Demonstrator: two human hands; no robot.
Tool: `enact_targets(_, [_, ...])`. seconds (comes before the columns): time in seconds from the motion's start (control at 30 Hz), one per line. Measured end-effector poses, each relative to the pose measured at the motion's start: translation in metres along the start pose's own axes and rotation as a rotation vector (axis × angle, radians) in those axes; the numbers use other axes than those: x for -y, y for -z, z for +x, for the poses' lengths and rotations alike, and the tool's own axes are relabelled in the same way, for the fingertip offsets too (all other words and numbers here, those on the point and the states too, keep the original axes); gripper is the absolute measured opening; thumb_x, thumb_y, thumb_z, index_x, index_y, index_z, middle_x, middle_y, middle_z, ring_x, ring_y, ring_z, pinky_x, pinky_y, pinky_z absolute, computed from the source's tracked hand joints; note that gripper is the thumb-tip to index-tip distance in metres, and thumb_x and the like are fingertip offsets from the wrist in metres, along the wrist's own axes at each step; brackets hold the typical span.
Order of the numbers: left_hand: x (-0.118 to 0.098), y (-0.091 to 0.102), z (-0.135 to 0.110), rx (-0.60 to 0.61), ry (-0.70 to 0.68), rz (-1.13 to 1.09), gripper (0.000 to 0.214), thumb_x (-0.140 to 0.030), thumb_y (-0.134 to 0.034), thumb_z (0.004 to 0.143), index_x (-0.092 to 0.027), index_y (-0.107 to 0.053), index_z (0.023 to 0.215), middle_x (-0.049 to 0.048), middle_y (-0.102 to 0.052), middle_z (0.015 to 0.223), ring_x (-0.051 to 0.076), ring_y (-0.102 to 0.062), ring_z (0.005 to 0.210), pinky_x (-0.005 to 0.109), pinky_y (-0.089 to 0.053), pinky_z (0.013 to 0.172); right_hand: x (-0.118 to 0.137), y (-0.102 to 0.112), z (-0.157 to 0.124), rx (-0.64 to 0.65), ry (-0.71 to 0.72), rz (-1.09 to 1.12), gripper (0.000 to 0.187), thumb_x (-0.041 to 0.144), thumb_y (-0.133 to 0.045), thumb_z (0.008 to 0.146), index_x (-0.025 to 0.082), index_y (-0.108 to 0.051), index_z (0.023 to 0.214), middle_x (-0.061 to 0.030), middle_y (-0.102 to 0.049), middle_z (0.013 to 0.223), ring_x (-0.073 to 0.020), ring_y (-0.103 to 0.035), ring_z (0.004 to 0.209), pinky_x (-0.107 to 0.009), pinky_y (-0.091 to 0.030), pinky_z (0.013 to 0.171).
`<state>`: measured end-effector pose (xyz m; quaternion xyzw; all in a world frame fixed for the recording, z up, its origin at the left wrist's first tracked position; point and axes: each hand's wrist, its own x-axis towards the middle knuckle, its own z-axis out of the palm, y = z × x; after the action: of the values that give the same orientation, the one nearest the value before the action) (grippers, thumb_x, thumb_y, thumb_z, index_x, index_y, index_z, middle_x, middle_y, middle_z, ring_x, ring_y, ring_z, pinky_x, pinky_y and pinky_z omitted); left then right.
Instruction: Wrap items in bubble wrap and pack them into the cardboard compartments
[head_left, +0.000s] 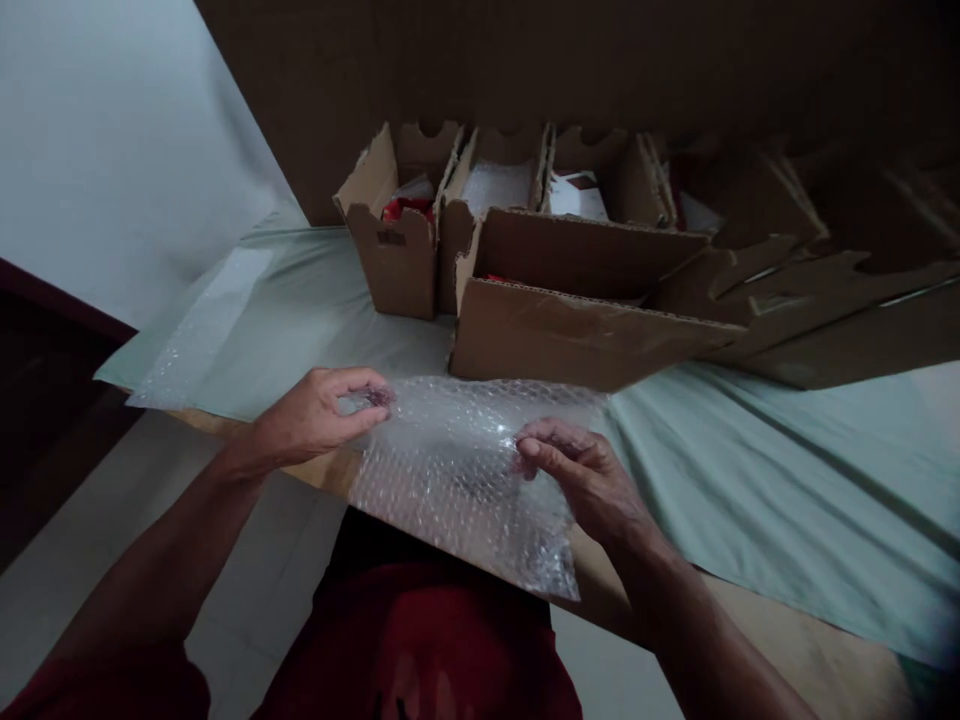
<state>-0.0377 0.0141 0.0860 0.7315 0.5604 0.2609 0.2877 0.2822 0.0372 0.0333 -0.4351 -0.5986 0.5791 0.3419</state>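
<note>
A clear sheet of bubble wrap (465,500) lies across the table's front edge, its near end hanging over toward my body. My left hand (322,415) pinches the sheet near its left side between thumb and fingers. On the right part of the same sheet, my right hand (574,465) has thumb and fingertips closed on the plastic. The far edge of the wrap reaches the foot of a long cardboard box.
The long cardboard box (585,335) stands just beyond the wrap. Behind it are several open cardboard bins (405,265) with red and white items inside. Another bubble wrap strip (202,320) lies at left on the pale green cloth (315,300). A white wall (112,130) rises at left.
</note>
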Motion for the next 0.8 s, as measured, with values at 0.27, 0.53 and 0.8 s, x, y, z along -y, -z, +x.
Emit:
enact_targets(0.27, [0.047,-0.065,0.01,-0.116,0.202,0.088,0.047,-0.025,-0.062,0.083,-0.016,-0.063,0.13,0.0025,-0.071,0.087,0.019,-0.068,0.079,0.032,-0.057,0.074,-0.036,0.014,-0.013,-0.201,-0.084,-0.476,0.045,0.042,-0.067,0.085,0.018,-0.064,0.123,-0.0022,-0.072,0.077,-0.0198,-0.065,0.066,-0.033,-0.049,0.064])
enact_targets(0.53, [0.018,-0.093,-0.022,-0.261,-0.211,0.45,0.039,-0.023,-0.058,0.097,-0.019,-0.059,0.136,0.0157,-0.06,0.142,0.032,-0.055,0.135,0.053,-0.047,0.113,-0.046,0.019,-0.031,-0.367,0.263,-0.982,0.033,0.033,-0.057,0.095,0.021,-0.065,0.125,-0.0113,-0.074,0.112,-0.0287,-0.069,0.099,-0.045,-0.051,0.087])
enact_targets(0.8, [0.019,-0.108,-0.043,0.188,-0.295,0.475,0.053,-0.038,-0.065,0.096,-0.021,-0.055,0.145,0.0139,-0.048,0.161,0.034,-0.038,0.152,0.058,-0.032,0.125,-0.055,0.001,-0.036,0.07,0.46,-1.043,0.032,0.024,-0.052,0.102,0.02,-0.066,0.13,-0.0133,-0.067,0.14,-0.0323,-0.06,0.13,-0.051,-0.05,0.099])
